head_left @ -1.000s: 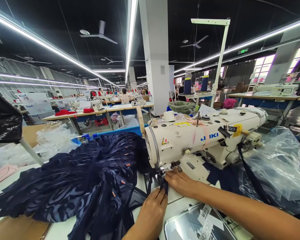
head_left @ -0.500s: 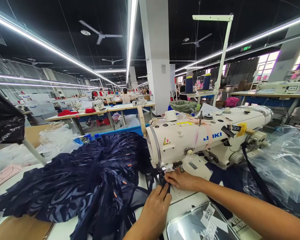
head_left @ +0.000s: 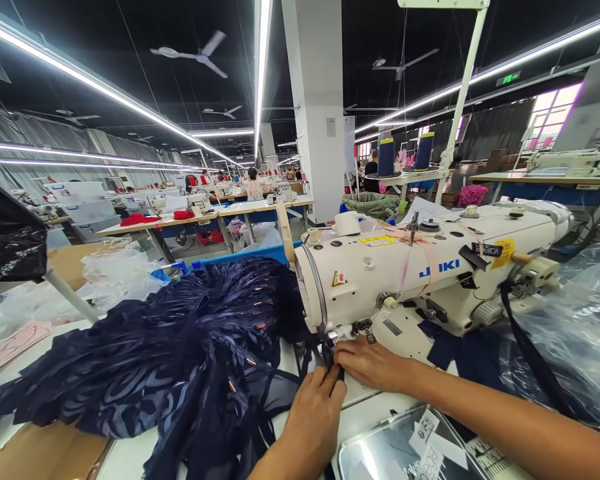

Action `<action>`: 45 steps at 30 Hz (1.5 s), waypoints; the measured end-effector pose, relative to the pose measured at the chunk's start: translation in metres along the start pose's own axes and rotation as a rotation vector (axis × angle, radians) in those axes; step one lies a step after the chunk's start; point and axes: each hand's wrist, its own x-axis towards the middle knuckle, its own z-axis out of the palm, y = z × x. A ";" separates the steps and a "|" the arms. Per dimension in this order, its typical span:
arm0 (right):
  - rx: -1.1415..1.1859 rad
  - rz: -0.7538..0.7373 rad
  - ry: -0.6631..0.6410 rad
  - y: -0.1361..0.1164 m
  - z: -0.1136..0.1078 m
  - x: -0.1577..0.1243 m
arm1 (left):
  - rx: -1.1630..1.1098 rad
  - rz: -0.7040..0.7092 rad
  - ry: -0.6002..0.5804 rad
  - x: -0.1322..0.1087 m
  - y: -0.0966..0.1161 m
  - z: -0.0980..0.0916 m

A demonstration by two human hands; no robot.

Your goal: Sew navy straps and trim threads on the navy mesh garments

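In the head view a white sewing machine [head_left: 395, 267] stands in front of me, its needle area just beyond my fingertips. My left hand [head_left: 314, 410] has its fingers closed and pressed on a dark navy fabric piece near the presser foot. Beside the needle, my right hand [head_left: 367, 361] pinches the same dark piece, fingers bent. The bit between the fingertips is mostly hidden. A large heap of navy lace fabric [head_left: 180, 353] lies on the table to the left, with a thin strap and sheer parts running toward my left hand.
A shiny metal tin [head_left: 370, 443] with white labels [head_left: 433, 450] sits at the table's front. Clear plastic bags [head_left: 575, 313] and a dark strap [head_left: 535, 360] lie right. Cardboard [head_left: 45, 450] is front left. Thread cones [head_left: 386, 158] stand behind the machine.
The view has tilted slightly, so the machine appears a little farther right. Both hands remain by the needle on the dark fabric, their fingertips now closer together.
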 end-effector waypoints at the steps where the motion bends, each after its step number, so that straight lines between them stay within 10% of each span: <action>1: -0.012 -0.039 0.009 0.001 0.002 -0.002 | 0.002 -0.005 0.024 -0.001 0.000 0.000; 18: -0.158 -0.204 0.110 0.020 0.009 -0.004 | 0.097 -0.029 0.200 0.015 0.000 0.014; 45: -0.133 -0.034 0.151 0.015 0.004 0.000 | 0.122 0.002 0.342 0.022 -0.009 0.020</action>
